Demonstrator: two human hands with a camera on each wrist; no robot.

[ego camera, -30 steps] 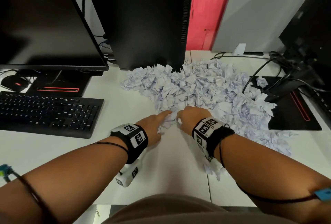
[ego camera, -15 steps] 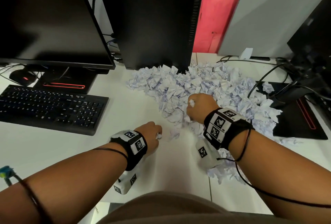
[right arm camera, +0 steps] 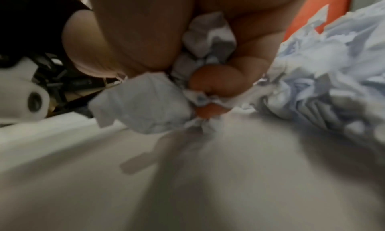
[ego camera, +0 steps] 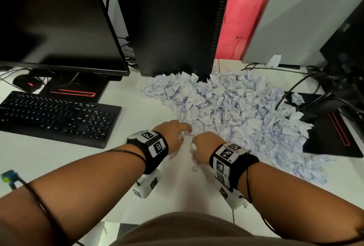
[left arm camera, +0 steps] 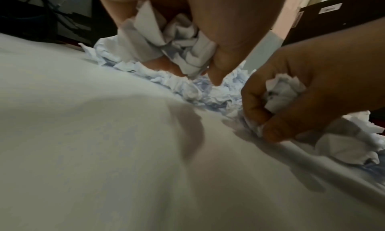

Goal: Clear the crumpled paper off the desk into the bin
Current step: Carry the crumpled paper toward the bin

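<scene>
A big heap of crumpled white paper [ego camera: 232,106] covers the middle and right of the white desk [ego camera: 137,119]. My left hand [ego camera: 173,133] is at the heap's near edge, its fingers curled round a wad of crumpled paper [left arm camera: 168,42]. Close beside it my right hand [ego camera: 204,149] grips crumpled paper [right arm camera: 145,101] in its curled fingers just above the desk; the same hand [left arm camera: 308,93] shows holding paper in the left wrist view. No bin is in view.
A black keyboard [ego camera: 57,115] lies at the left under a dark monitor [ego camera: 53,19]. A black computer tower [ego camera: 173,21] stands behind the heap. A black monitor base [ego camera: 331,127] and cables [ego camera: 295,88] lie at the right, with a grey panel [ego camera: 303,19] behind.
My left hand moved forward to the heap's near edge. My right hand drew back toward me with paper in it, and the two hands are now close together.
</scene>
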